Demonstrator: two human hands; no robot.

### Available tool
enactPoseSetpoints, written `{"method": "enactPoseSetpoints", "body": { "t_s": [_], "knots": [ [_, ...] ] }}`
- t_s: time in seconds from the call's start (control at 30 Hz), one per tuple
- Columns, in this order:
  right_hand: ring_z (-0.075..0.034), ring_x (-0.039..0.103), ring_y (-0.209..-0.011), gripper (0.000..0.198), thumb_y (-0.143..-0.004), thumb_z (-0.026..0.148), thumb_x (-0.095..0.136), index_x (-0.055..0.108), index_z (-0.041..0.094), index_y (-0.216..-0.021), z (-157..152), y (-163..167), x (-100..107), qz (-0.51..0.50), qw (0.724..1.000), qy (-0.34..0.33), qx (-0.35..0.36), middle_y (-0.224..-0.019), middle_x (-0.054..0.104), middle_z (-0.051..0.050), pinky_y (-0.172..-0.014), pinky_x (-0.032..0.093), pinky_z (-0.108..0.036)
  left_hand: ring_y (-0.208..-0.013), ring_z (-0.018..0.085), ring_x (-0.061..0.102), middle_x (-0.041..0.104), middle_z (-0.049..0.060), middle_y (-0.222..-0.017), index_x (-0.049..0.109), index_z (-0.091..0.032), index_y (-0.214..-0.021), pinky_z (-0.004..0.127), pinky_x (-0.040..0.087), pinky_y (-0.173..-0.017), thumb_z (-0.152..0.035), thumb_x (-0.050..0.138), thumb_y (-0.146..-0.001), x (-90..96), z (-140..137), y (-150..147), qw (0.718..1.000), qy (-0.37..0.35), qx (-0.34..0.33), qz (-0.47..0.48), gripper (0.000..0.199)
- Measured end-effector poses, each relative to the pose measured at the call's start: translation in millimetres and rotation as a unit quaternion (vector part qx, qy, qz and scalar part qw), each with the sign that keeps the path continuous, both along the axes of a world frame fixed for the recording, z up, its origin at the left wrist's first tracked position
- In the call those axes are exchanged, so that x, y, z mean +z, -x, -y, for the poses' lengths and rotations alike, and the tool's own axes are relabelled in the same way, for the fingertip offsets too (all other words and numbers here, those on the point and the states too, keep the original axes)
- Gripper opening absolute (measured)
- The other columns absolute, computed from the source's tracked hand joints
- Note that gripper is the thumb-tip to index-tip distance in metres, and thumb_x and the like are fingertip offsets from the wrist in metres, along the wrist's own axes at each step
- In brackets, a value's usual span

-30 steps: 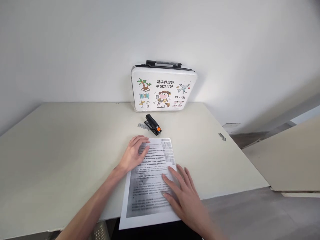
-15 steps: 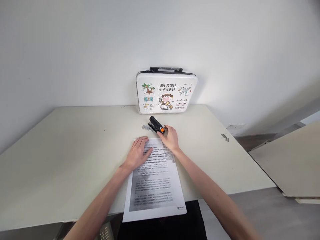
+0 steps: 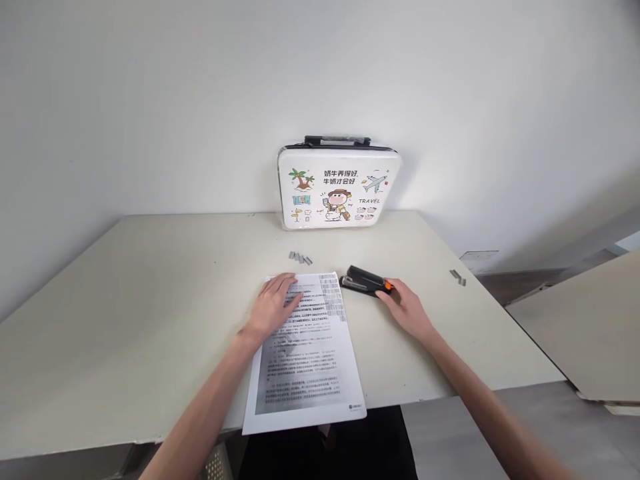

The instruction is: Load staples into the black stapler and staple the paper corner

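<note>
My left hand point(image 3: 275, 303) lies flat with its fingers stretched over the upper left of a printed sheet of paper point(image 3: 304, 363). The sheet's lower edge overhangs the front of the table. Whether more sheets lie beneath it I cannot tell. To the right of the paper, my right hand point(image 3: 406, 308) grips a black stapler point(image 3: 366, 281) by its rear end, near an orange patch. The stapler's front points left, close to the sheet's top right corner. Several grey strips of staples point(image 3: 300, 258) lie just beyond the paper's top edge.
A white carrying case point(image 3: 340, 190) with cartoon prints and a black handle stands against the wall at the back of the pale table point(image 3: 165, 300). More staple strips point(image 3: 457, 277) lie near the table's right edge. A pale panel point(image 3: 595, 327) stands beyond that edge.
My right hand has moved right with the stapler, from beside the staple strips to the right of the sheet. The stapler has turned so its front points left. My left hand stays on the paper.
</note>
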State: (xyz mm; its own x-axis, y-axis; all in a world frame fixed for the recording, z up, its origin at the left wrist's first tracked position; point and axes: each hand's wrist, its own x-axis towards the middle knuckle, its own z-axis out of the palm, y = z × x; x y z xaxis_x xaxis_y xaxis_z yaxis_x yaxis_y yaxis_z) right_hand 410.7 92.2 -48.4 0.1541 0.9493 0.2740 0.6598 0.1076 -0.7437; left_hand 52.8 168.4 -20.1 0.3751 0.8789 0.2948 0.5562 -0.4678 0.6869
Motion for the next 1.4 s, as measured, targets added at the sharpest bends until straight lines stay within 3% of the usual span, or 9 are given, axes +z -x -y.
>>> {"method": "enactPoseSetpoints", "body": {
  "t_s": [0.13, 0.27, 0.5, 0.8, 0.97, 1.1, 1.4],
  "knots": [
    [-0.029, 0.067, -0.116, 0.043, -0.102, 0.060, 0.052, 0.062, 0.028, -0.129, 51.5, -19.6, 8.0, -0.003, 0.998, 0.049, 0.046, -0.129, 0.071, -0.010, -0.101, 0.055, -0.046, -0.139, 0.036, 0.055, 0.067, 0.012, -0.140, 0.072, -0.026, -0.112, 0.053, 0.029, -0.125, -0.037, 0.076, -0.090, 2.9, -2.9, -2.7, 0.998, 0.032, 0.005, 0.057, 0.025],
    [-0.029, 0.064, -0.127, 0.041, -0.103, 0.055, 0.054, 0.060, 0.030, -0.135, 71.4, -22.7, 13.0, -0.032, 0.997, 0.054, 0.039, -0.137, 0.068, -0.009, -0.109, 0.052, -0.048, -0.139, 0.036, 0.054, 0.068, 0.011, -0.138, 0.073, -0.027, -0.109, 0.053, 0.025, -0.127, -0.034, 0.079, -0.087, 3.8, -2.4, -6.8, 0.994, 0.049, 0.010, 0.098, 0.024],
    [-0.029, 0.062, -0.135, 0.044, -0.100, 0.055, 0.061, 0.063, 0.032, -0.137, 69.2, -17.2, 15.9, -0.105, 0.993, 0.050, 0.013, -0.144, 0.067, -0.007, -0.115, 0.050, -0.048, -0.128, 0.038, 0.057, 0.072, 0.012, -0.121, 0.075, -0.028, -0.111, 0.053, 0.028, -0.124, -0.036, 0.076, -0.090, 11.8, -12.7, -8.8, 0.997, 0.013, 0.014, 0.070, 0.023],
    [-0.027, 0.063, -0.134, 0.046, -0.107, 0.059, 0.042, 0.069, 0.028, -0.128, 65.3, -13.7, 21.7, -0.157, 0.985, 0.063, -0.039, -0.141, 0.070, -0.009, -0.115, 0.049, -0.046, -0.127, 0.040, 0.052, 0.063, 0.014, -0.124, 0.077, -0.027, -0.114, 0.057, 0.035, -0.115, -0.025, 0.067, -0.092, 16.7, -85.6, -32.5, 0.990, -0.088, -0.015, -0.110, 0.024],
    [-0.028, 0.065, -0.129, 0.048, -0.106, 0.061, 0.043, 0.069, 0.027, -0.129, 61.9, -11.5, 19.6, -0.171, 0.982, 0.068, -0.045, -0.140, 0.070, -0.009, -0.110, 0.051, -0.044, -0.120, 0.035, 0.056, 0.061, 0.013, -0.125, 0.079, -0.024, -0.107, 0.052, 0.042, -0.107, -0.029, 0.064, -0.098, 14.1, -114.8, -43.5, 0.963, -0.147, -0.029, -0.226, 0.018],
    [-0.028, 0.065, -0.128, 0.048, -0.105, 0.062, 0.045, 0.069, 0.028, -0.128, 60.3, -10.4, 20.1, -0.172, 0.981, 0.071, -0.051, -0.140, 0.070, -0.008, -0.108, 0.051, -0.043, -0.116, 0.032, 0.056, 0.061, 0.013, -0.123, 0.076, -0.021, -0.101, 0.049, 0.044, -0.104, -0.027, 0.062, -0.100, 11.4, -122.6, -45.3, 0.948, -0.182, -0.041, -0.259, 0.016],
    [-0.027, 0.065, -0.125, 0.047, -0.106, 0.061, 0.045, 0.070, 0.028, -0.128, 60.4, -9.0, 23.4, -0.157, 0.984, 0.069, -0.052, -0.138, 0.071, -0.008, -0.106, 0.051, -0.042, -0.114, 0.032, 0.056, 0.063, 0.013, -0.120, 0.070, -0.019, -0.100, 0.047, 0.044, -0.103, -0.025, 0.060, -0.100, 0.5, -122.1, -61.7, 0.953, -0.187, -0.032, -0.237, 0.012]
  ]
}}
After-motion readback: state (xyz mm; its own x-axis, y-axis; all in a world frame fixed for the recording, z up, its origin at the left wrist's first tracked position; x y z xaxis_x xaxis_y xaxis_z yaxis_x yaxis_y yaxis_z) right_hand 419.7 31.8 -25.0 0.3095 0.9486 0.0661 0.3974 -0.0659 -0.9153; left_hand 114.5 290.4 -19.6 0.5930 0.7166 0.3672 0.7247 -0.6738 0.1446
